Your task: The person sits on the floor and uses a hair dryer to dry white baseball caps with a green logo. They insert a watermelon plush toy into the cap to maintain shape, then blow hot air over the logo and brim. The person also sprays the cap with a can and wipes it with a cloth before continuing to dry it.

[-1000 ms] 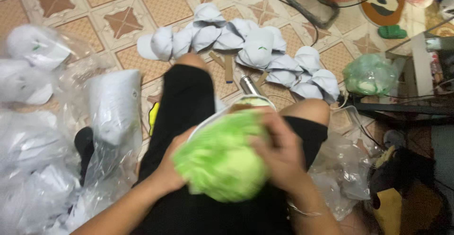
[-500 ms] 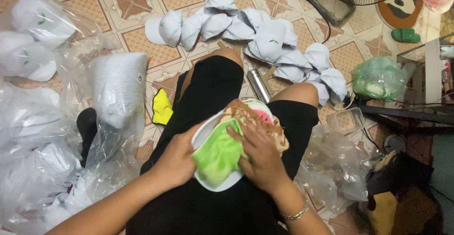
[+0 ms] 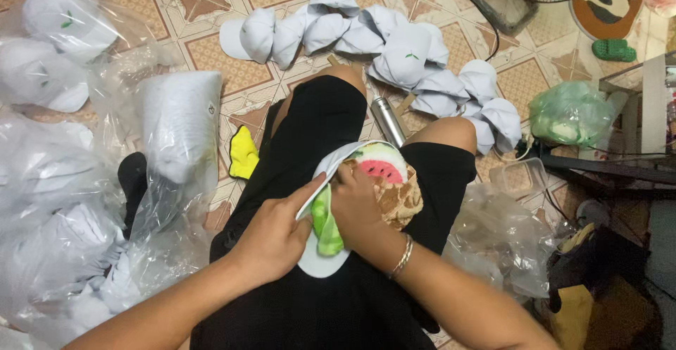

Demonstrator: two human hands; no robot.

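White cap [image 3: 331, 262] on lap, green cloth [image 3: 325, 222] and watermelon-print stuffing [image 3: 384, 169] inside; left hand [image 3: 271, 234] pinches cap's edge, right hand [image 3: 358, 205] presses stuffing.

White cap [image 3: 325, 262] on lap — green cloth [image 3: 325, 223] inside

I see soft, even indoor light from above, with faint shadows under my hands [image 3: 317, 223]. The plastic bags [image 3: 63, 202] on the left glare pale and washed out. The right edge sits dim, and the corners look slightly blurred.
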